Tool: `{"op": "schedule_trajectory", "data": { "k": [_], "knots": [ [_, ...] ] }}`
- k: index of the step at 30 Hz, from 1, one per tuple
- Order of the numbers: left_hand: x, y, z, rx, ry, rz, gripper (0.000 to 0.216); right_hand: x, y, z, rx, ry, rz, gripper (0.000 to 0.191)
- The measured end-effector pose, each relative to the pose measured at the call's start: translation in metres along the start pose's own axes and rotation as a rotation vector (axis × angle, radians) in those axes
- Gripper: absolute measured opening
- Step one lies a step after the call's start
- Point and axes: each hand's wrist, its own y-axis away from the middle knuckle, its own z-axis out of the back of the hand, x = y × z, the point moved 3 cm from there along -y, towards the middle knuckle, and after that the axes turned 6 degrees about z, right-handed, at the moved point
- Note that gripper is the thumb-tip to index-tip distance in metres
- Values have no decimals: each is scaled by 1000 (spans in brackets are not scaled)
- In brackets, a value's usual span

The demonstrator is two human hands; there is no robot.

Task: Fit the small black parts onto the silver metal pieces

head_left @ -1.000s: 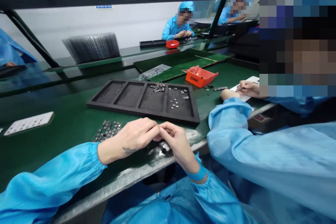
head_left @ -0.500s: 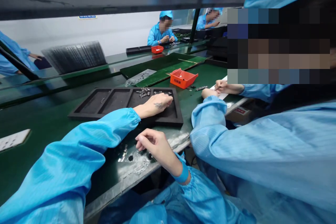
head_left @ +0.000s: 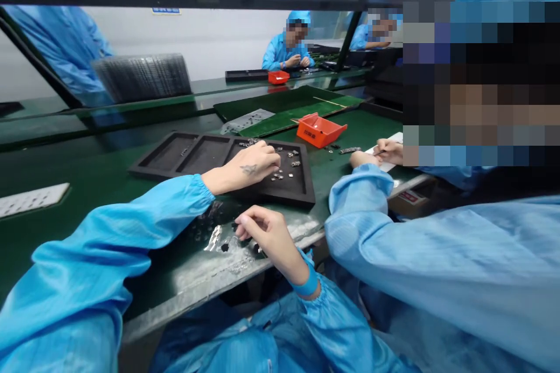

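Note:
A black foam tray (head_left: 175,172) with several compartments lies on the green table. Small metal parts (head_left: 291,163) are scattered in its right compartments. My left hand (head_left: 254,166) reaches over the tray, fingers curled down among those parts; whether it holds one is hidden. My right hand (head_left: 260,230) rests near the table's front edge, fingers curled loosely, above a few small metal parts (head_left: 219,239) lying on the worn table surface.
A co-worker in a blue coat sits close on my right, their hands (head_left: 387,151) on a white sheet. An orange bin (head_left: 321,129) stands beyond the tray. A white card (head_left: 30,199) lies at left. Other workers sit at far benches.
My hands, joined at the table's front a second ago, have parted. My left hand went out over the tray's right compartments and has drawn back a little; my right stayed near the edge.

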Motion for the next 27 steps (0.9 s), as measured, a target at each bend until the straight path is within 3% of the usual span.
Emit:
{"op": "schedule_trajectory", "data": {
  "k": [5, 10, 12, 20, 27],
  "knots": [
    [17, 67, 24, -23, -165, 77, 26, 6, 0, -3, 28, 212, 66, 25],
    [28, 112, 28, 81, -228, 48, 24, 13, 10, -8, -101, 709, 458, 8],
    [27, 122, 28, 150, -209, 30, 22, 12, 14, -11, -71, 858, 564, 10],
    [21, 137, 19, 188, -30, -31, 9, 10, 7, -17, 145, 1131, 584, 14],
    [20, 127, 1, 262, -137, -104, 15, 14, -4, -23, 227, 1232, 630, 18]
  ]
}}
